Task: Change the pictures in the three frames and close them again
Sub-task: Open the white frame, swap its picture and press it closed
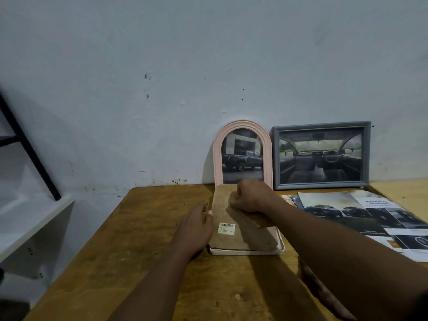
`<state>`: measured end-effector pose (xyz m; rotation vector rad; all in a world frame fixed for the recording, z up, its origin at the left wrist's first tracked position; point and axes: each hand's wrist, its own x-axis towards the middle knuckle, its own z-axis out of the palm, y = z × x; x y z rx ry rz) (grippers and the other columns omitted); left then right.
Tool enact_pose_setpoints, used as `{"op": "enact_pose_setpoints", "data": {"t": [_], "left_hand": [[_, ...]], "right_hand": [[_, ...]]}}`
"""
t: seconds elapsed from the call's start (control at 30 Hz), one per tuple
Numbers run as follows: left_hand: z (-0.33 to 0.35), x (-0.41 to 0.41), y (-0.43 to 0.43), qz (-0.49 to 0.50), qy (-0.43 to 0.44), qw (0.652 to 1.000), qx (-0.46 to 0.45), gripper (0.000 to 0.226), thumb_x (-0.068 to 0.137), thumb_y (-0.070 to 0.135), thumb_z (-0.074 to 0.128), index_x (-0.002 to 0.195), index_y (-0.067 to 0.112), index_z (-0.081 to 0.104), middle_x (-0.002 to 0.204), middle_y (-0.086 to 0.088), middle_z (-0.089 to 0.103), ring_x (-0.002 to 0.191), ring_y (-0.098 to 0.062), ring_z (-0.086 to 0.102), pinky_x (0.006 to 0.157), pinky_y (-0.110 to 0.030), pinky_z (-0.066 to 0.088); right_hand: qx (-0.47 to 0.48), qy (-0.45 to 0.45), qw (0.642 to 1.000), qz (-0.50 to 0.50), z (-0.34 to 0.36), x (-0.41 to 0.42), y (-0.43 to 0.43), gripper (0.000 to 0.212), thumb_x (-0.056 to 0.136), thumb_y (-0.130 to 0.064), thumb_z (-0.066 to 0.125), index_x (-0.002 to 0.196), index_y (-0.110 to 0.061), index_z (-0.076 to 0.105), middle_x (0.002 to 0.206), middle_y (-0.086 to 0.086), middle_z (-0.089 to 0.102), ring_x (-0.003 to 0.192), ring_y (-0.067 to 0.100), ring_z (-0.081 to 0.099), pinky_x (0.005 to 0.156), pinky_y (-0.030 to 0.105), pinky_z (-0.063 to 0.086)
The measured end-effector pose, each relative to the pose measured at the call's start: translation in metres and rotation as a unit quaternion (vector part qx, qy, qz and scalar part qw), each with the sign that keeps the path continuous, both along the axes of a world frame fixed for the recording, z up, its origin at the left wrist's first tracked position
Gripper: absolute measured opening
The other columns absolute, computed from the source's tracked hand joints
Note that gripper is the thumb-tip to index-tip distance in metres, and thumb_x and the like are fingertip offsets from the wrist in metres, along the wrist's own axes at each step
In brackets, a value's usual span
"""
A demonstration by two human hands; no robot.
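A pink arched frame (246, 252) lies face down on the wooden table, its brown backing board (222, 213) with a barcode sticker (227, 228) facing up. My left hand (196, 224) rests against the board's left edge. My right hand (249, 196) is closed in a pinch at the board's upper part, fingers on something small I cannot make out. A second pink arched frame (242, 154) with a pickup truck picture stands against the wall. A grey rectangular frame (320, 156) with a car interior picture stands to its right.
Car brochures and loose printed pictures (361, 214) lie on the table at the right. The wooden table (143, 239) ends at the left, where a white shelf (30, 228) and a black slanted bar (27, 149) stand. The wall is just behind the frames.
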<state>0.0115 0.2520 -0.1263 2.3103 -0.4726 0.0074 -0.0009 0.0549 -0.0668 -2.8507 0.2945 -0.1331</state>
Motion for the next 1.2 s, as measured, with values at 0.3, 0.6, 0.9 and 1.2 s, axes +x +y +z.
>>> {"op": "enact_pose_setpoints", "data": {"t": [0.3, 0.6, 0.9, 1.2], "left_hand": [[-0.009, 0.003, -0.003, -0.042, -0.063, 0.995, 0.058, 0.034, 0.094, 0.042, 0.062, 0.127, 0.033, 0.063, 0.124, 0.013, 0.063, 0.111, -0.008, 0.057, 0.095, -0.037, 0.052], [-0.013, 0.000, -0.019, -0.050, -0.049, 0.996, 0.063, 0.058, 0.102, 0.042, 0.051, 0.156, 0.026, 0.035, 0.161, 0.004, 0.034, 0.148, -0.019, 0.030, 0.118, -0.044, 0.033], [-0.020, -0.004, -0.021, -0.067, 0.034, 0.997, 0.013, 0.069, 0.096, 0.063, 0.036, 0.159, 0.037, 0.024, 0.161, 0.006, 0.037, 0.145, -0.022, 0.039, 0.113, -0.053, 0.041], [-0.021, -0.003, -0.022, -0.119, -0.044, 0.981, 0.143, 0.058, 0.109, 0.042, 0.030, 0.163, 0.025, 0.015, 0.170, 0.006, 0.010, 0.156, -0.011, 0.003, 0.124, -0.037, 0.007]], "right_hand": [[-0.005, 0.018, 1.000, -0.011, -0.034, 0.002, -0.004, 0.043, 0.089, -0.052, 0.056, 0.117, -0.020, 0.063, 0.112, 0.003, 0.063, 0.099, 0.021, 0.057, 0.088, 0.042, 0.053], [-0.005, -0.033, 0.999, -0.003, -0.061, -0.043, -0.007, 0.059, 0.094, -0.066, 0.035, 0.141, -0.032, 0.042, 0.154, 0.002, 0.034, 0.145, 0.027, 0.022, 0.113, 0.056, 0.022], [0.024, -0.021, 0.999, -0.003, -0.057, -0.043, -0.015, 0.056, 0.094, -0.059, 0.047, 0.139, -0.027, 0.047, 0.151, 0.004, 0.042, 0.140, 0.027, 0.032, 0.108, 0.047, 0.036], [-0.014, -0.028, 0.999, -0.016, -0.063, -0.045, -0.014, 0.059, 0.090, -0.063, 0.043, 0.138, -0.028, 0.043, 0.146, 0.006, 0.042, 0.135, 0.029, 0.033, 0.105, 0.048, 0.038]]}}
